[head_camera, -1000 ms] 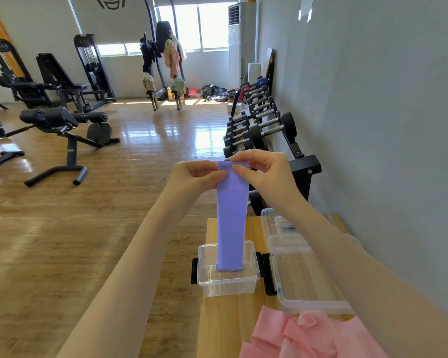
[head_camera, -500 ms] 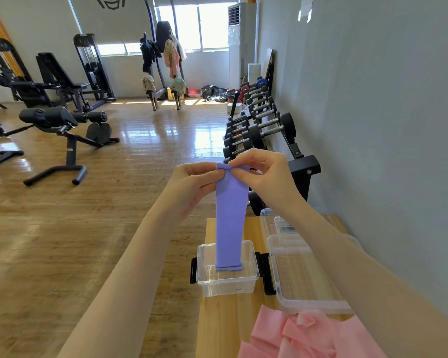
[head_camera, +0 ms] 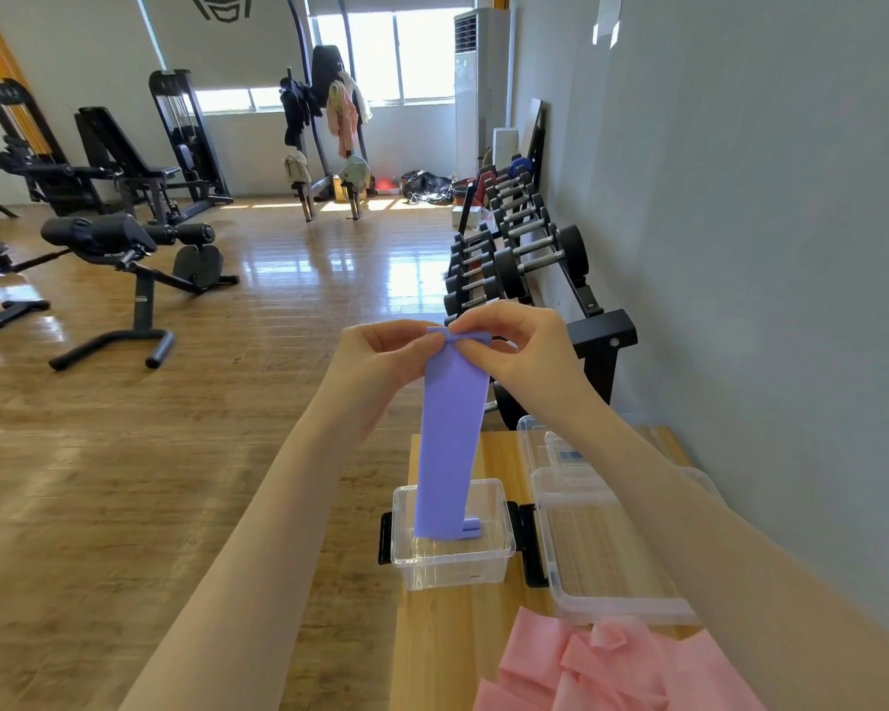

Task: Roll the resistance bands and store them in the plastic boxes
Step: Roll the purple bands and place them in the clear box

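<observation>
A purple resistance band (head_camera: 450, 443) hangs straight down in front of me. My left hand (head_camera: 381, 359) and my right hand (head_camera: 522, 346) both pinch its top edge, which is folded over into a small curl. The band's lower end dangles over a small clear plastic box (head_camera: 452, 561) with black latches on the wooden table (head_camera: 447, 644). A larger clear plastic box (head_camera: 606, 567) stands to its right, partly hidden by my right forearm. A pile of pink resistance bands (head_camera: 606, 669) lies at the table's near edge.
A clear lid (head_camera: 550, 443) lies on the table behind the boxes. A black dumbbell rack (head_camera: 524, 248) runs along the grey wall on the right, just beyond the table. Exercise benches and machines stand on the wooden floor at left.
The fingers of both hands have curled the band's top edge a little further. The band's lower end has risen slightly and one corner now shows offset.
</observation>
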